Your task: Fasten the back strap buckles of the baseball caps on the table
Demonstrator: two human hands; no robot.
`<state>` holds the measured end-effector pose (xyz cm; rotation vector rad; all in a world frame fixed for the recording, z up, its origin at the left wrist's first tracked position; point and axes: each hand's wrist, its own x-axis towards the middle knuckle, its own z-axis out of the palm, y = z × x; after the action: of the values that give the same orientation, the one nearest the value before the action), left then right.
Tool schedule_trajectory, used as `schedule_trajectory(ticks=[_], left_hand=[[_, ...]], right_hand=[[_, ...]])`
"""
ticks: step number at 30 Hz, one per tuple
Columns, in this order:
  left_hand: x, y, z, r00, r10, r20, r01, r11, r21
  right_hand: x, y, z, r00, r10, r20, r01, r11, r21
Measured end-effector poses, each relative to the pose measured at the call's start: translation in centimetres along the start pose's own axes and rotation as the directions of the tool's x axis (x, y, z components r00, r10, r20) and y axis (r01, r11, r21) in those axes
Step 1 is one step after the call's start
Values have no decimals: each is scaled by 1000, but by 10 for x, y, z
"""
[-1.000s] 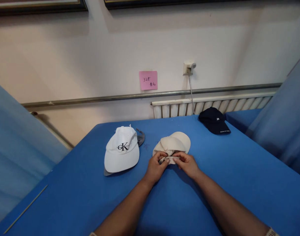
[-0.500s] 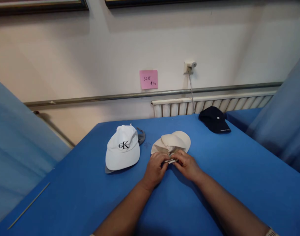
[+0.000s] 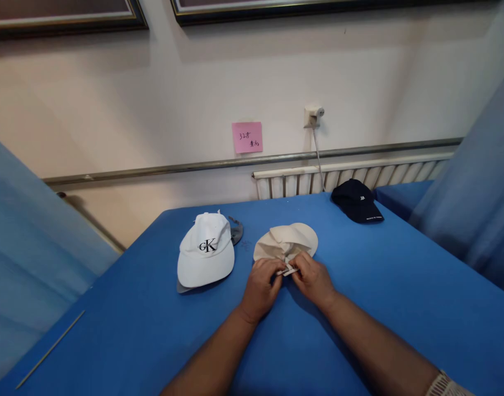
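Note:
A beige baseball cap (image 3: 285, 241) lies on the blue-covered table, its brim pointing away to the upper right and its back strap towards me. My left hand (image 3: 263, 283) pinches the left part of that strap between thumb and fingers. From the other side, my right hand (image 3: 312, 279) grips the strap's right part. A short strap end shows in the small gap between my fingertips; the fastening itself is too small to make out. To the left sits a white cap (image 3: 206, 250) with black letters, on top of a grey cap (image 3: 236, 231) that is mostly hidden.
A dark navy cap (image 3: 356, 201) rests at the table's back right. A thin stick (image 3: 50, 350) lies along the left edge. Behind the blue table (image 3: 153, 330) are a radiator (image 3: 293, 184), a rail and a plugged socket (image 3: 313, 116). Blue curtains (image 3: 25, 258) hang at both sides.
The camera view has tilted up slightly. My hands keep their hold on the beige cap's strap, with a little more of the strap end showing between them.

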<state>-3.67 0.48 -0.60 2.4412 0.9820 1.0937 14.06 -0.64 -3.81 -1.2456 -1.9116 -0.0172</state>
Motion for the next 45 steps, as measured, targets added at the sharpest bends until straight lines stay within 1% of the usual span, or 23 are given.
schedule_trajectory(ticks=[4, 7, 9, 11, 14, 18, 23, 27, 29, 30, 32, 33, 34, 35, 36, 37, 38, 39, 40, 41, 42, 43, 45], left_hand=[[-1, 5, -2, 999, -48, 25, 48, 999, 12], [-1, 4, -2, 1000, -11, 26, 10, 1000, 20], [-1, 3, -1, 1000, 19, 10, -19, 1000, 20], [-2, 3, -1, 1000, 24, -14, -24, 1000, 20], [-2, 6, -1, 1000, -8, -8, 8, 1000, 16], [-1, 13, -1, 997, -42, 71, 43, 999, -10], [-1, 12, -1, 992, -111, 66, 116, 991, -68], [-1, 4, 2, 991, -117, 64, 122, 989, -79], [0, -1, 4, 991, -130, 44, 133, 988, -74], [0, -4, 4, 990, -141, 29, 142, 987, -69], [0, -10, 5, 987, -163, 0, 163, 985, -59], [0, -12, 5, 985, -172, -11, 172, 983, -58], [0, -13, 5, 984, -179, -18, 178, 982, -59], [0, -13, 4, 983, -181, -21, 179, 982, -62], [0, -13, 4, 984, -177, -19, 175, 982, -66], [0, -12, 4, 986, -167, -13, 166, 984, -71], [-1, -10, 5, 988, -153, -6, 153, 985, -76], [-1, -8, 5, 991, -137, 1, 137, 987, -81], [-1, -6, 6, 993, -118, 8, 118, 989, -88], [-1, -4, 7, 995, -97, 18, 98, 991, -96], [-1, -2, 8, 997, -76, 30, 79, 992, -103], [-2, -1, 9, 997, -57, 43, 61, 992, -109], [-2, 1, 12, 997, -35, 65, 43, 992, -117]], right_hand=[[-1, -3, -1, 1000, -7, -3, 7, 1000, -3], [-1, -4, -2, 1000, -25, -15, 25, 999, -23], [-2, -4, -2, 999, -37, -27, 36, 999, -35], [-2, -4, -1, 999, -40, -37, 39, 998, -39], [-2, -3, -1, 999, -23, -38, 22, 1000, -19], [-3, -2, 2, 999, -18, -40, 18, 1000, 5], [-5, 0, 7, 998, -25, -55, 26, 1000, 18], [-5, 0, 7, 998, -30, -62, 35, 996, 87], [-5, -2, 5, 997, 14, -79, -1, 987, 161], [-6, -4, 5, 994, 59, -97, -38, 978, 206], [-8, -8, 3, 967, 209, -148, -157, 941, 301], [-10, -11, 2, 942, 298, -154, -228, 906, 357], [-12, -14, 2, 913, 386, -131, -300, 855, 423], [-14, -16, 3, 882, 467, -68, -377, 784, 493], [-15, -19, 4, 843, 537, 40, -465, 688, 557], [-16, -22, 5, 791, 585, 177, -555, 566, 610], [-17, -24, 7, 728, 609, 315, -634, 423, 648], [-17, -27, 9, 664, 614, 427, -686, 273, 674], [-17, -29, 10, 612, 610, 503, -704, 131, 698], [-17, -30, 12, 583, 602, 545, -689, 12, 724], [-16, -30, 13, 573, 600, 559, -653, -78, 754], [-15, -30, 14, 571, 601, 559, -611, -143, 779], [-14, -27, 13, 567, 598, 567, -560, -226, 797]])
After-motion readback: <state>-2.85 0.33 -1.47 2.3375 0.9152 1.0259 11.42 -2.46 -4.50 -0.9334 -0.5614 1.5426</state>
